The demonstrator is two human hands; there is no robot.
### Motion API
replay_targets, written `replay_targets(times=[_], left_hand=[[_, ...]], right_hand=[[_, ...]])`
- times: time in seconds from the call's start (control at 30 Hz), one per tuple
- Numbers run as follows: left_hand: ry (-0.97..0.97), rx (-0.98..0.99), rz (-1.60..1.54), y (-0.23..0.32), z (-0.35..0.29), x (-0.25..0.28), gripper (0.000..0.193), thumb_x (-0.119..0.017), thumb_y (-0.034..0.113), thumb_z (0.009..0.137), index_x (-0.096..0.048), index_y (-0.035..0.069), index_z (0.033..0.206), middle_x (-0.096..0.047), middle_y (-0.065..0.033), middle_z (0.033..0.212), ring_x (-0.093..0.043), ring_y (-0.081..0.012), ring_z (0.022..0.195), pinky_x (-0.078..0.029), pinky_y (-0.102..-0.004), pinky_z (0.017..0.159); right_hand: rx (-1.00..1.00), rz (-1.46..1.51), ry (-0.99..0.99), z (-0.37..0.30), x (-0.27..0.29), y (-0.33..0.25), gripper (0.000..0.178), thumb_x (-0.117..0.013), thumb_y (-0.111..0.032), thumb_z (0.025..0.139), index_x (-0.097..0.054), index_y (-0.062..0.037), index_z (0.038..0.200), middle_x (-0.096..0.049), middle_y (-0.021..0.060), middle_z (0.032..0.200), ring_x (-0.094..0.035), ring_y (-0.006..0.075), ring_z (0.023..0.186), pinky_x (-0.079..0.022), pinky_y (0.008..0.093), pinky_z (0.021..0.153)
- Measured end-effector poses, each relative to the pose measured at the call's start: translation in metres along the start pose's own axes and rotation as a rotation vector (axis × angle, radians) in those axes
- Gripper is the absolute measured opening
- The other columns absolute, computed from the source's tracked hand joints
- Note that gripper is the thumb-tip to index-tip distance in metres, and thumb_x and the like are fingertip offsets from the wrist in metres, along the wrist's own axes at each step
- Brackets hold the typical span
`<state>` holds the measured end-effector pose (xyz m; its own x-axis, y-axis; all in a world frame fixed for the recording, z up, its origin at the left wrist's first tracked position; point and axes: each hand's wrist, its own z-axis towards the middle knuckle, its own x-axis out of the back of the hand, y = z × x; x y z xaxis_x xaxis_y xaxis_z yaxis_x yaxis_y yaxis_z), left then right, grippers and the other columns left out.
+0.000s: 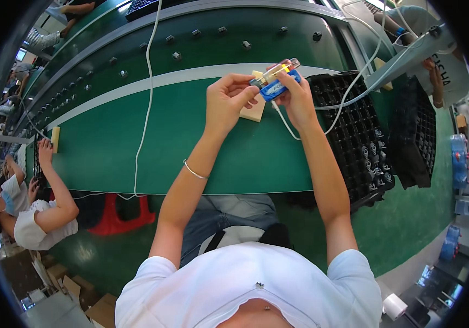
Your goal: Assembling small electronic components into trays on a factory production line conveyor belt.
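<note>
My right hand (295,101) grips a blue handheld device (279,87) above the green bench. A clear tube-like piece with a yellow part lies along the top of the device, and a white cable (284,119) runs from its lower end. My left hand (226,101) is closed in a pinch at the device's left end, where a small metal part (256,82) shows by the fingertips. The fingers partly hide that part. Under the hands a pale beige block (253,113) lies on the bench, partly covered by them.
Black compartment trays (338,101) stand to the right, some cells holding small metal parts. Beyond the bench's pale rail, several small parts sit on a green belt (212,46). A white cable (148,104) hangs across the left. Co-workers sit at far left and stand at upper right.
</note>
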<state>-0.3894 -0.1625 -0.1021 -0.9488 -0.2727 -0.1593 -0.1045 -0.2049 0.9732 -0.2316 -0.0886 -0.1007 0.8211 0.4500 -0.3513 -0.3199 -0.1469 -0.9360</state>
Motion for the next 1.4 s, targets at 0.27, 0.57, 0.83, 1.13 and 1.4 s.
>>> replay_targets(times=[0.27, 0.57, 0.83, 1.13, 1.4], left_hand=[[-0.104, 0.049, 0.012, 0.003, 0.001, 0.007, 0.019, -0.071, 0.004, 0.086, -0.066, -0.005, 0.102, -0.070, -0.0093, 0.081, -0.065, -0.0122, 0.065, -0.052, -0.0232, 0.058], [0.012, 0.177, -0.185, -0.011, 0.015, 0.019, 0.016, -0.069, 0.018, 0.090, -0.060, 0.005, 0.095, -0.062, -0.0026, 0.073, -0.054, -0.0072, 0.060, -0.041, -0.0208, 0.054], [0.213, 0.142, -0.388, -0.015, 0.015, 0.041, 0.014, -0.056, 0.017, 0.097, -0.061, 0.004, 0.095, -0.058, -0.0019, 0.072, -0.053, -0.0094, 0.060, -0.041, -0.0234, 0.055], [-0.153, 0.063, 0.678, -0.015, -0.065, 0.023, 0.015, -0.069, 0.011, 0.086, -0.061, -0.001, 0.080, -0.053, -0.0007, 0.061, -0.045, -0.0069, 0.055, -0.036, -0.0237, 0.052], [-0.145, -0.008, 0.793, -0.016, -0.067, 0.017, 0.016, -0.072, 0.018, 0.081, -0.065, 0.004, 0.082, -0.057, -0.0041, 0.061, -0.052, -0.0137, 0.052, -0.040, -0.0285, 0.051]], right_hand=[[-0.134, 0.056, -0.078, 0.002, 0.011, 0.004, 0.036, -0.060, -0.028, 0.095, -0.061, 0.0024, 0.115, -0.067, 0.0061, 0.088, -0.061, 0.0066, 0.062, -0.050, 0.0210, 0.047], [0.031, -0.368, 0.024, 0.002, 0.018, -0.011, 0.035, -0.069, -0.023, 0.089, -0.059, -0.0021, 0.115, -0.067, 0.0068, 0.092, -0.066, 0.0101, 0.074, -0.053, 0.0241, 0.060], [0.454, -1.071, 0.088, -0.008, -0.016, 0.010, 0.037, -0.076, -0.021, 0.078, -0.063, -0.0019, 0.107, -0.066, 0.0116, 0.092, -0.065, 0.0269, 0.077, -0.053, 0.0332, 0.071], [0.476, -1.010, 0.125, -0.011, -0.010, 0.015, 0.037, -0.076, -0.020, 0.077, -0.064, -0.0012, 0.107, -0.066, 0.0131, 0.093, -0.066, 0.0281, 0.078, -0.053, 0.0343, 0.071], [0.459, -1.057, 0.119, -0.007, -0.009, 0.015, 0.038, -0.076, -0.021, 0.077, -0.065, -0.0010, 0.107, -0.066, 0.0141, 0.093, -0.066, 0.0305, 0.079, -0.053, 0.0350, 0.072]])
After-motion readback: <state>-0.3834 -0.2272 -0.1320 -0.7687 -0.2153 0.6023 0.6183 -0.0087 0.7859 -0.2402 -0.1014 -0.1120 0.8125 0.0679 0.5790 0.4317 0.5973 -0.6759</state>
